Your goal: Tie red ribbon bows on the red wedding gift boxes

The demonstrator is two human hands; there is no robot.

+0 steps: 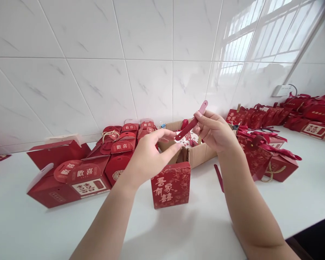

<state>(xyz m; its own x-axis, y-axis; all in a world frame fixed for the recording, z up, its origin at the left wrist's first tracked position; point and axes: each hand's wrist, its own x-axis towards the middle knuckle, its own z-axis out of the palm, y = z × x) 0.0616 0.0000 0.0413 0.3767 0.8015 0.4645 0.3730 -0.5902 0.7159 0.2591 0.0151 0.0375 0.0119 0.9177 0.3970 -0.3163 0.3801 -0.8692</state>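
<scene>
Fingers of the right hand (216, 131) pinch the upper part of a slim, flat, dark-red strap (189, 127) with rounded, holed ends. Its lower end lies between the parted thumb and fingers of the left hand (148, 155); I cannot tell whether a fingertip touches it. Below the left fingers stands an upright, flat-sided red box (176, 187) with pale lettering.

With the pinch near one end, the strap could twist loose and drop into the open, brown cardboard carton (203, 156) beyond the fingers. A low sweep of the left hand could tip the narrow box. A second dark-red strap (219, 177) rests below the right fingers and might get brushed aside by the forearm.

The carton's rim limits forward reach; lidded red boxes (67, 191) crowd the left fingers, ribboned red boxes (283, 168) the right. The freest room seems to be above the fingers, before the white tiled wall (148, 29), and over the white desk (195, 231) nearer the body.
</scene>
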